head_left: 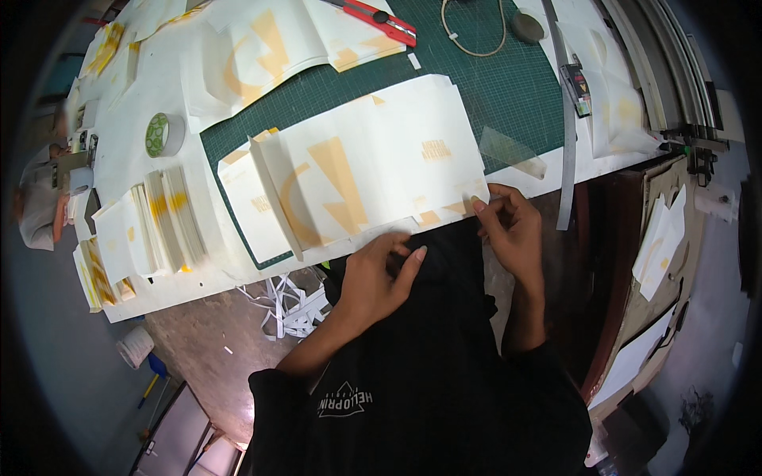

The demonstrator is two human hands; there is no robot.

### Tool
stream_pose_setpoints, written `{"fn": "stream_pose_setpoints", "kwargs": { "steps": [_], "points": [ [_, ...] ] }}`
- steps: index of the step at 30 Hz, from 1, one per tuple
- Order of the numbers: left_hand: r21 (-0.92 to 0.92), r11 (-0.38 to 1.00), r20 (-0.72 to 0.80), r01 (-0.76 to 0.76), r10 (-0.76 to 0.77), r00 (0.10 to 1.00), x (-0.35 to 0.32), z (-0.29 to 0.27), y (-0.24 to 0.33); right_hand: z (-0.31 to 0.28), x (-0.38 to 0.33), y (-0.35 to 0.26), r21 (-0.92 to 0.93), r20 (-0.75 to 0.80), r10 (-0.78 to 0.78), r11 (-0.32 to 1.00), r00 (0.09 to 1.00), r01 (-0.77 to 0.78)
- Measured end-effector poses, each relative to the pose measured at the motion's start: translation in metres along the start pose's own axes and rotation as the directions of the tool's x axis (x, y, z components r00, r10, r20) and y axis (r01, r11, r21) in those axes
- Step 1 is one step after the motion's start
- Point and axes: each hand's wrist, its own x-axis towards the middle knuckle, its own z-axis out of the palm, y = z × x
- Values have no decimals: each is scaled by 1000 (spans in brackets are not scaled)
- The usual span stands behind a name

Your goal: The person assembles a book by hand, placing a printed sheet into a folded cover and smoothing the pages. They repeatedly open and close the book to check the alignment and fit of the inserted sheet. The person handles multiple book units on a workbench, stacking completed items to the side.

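A black cloth shirt is closest. The left hand is half open, with a gap between thumb and fingers, at the near edge of a big white paper sheet with pale orange shapes. The right hand is bent, its thumb at the sheet's near right corner; I cannot tell if it pinches the paper. The sheet lies on a green cutting mat with thin lines, on a white desk. Near its left end, a fold sticks up. Thin white paper strips lie in a heap on the floor. A long grey metal ruler is to the right. Farther left sits a round tape roll. At the far side lies a red knife.
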Motion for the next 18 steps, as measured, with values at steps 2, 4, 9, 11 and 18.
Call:
{"fn": "stream_pose_setpoints", "kwargs": {
  "steps": [2, 4, 9, 11, 18],
  "points": [
    [-97, 989, 42, 112, -109, 993, 1, 6, 1, -2, -2, 5, 10, -18, -12, 1000, 1000, 12],
    [-159, 972, 74, 174, -164, 984, 3, 9, 5, -1, -6, 10, -6, -21, -7, 1000, 1000, 7],
    [-208, 961, 56, 185, -177, 983, 2, 19, 9, 7, -14, -1, 15, -45, -64, 998, 997, 65],
    [-216, 958, 36, 187, -184, 982, 2, 21, 8, 7, -14, 0, 52, -58, -80, 995, 995, 83],
    [-331, 935, -99, 127, -169, 981, 3, 28, -5, 1, -14, 4, -16, -39, -146, 989, 989, 145]
  ]
}}
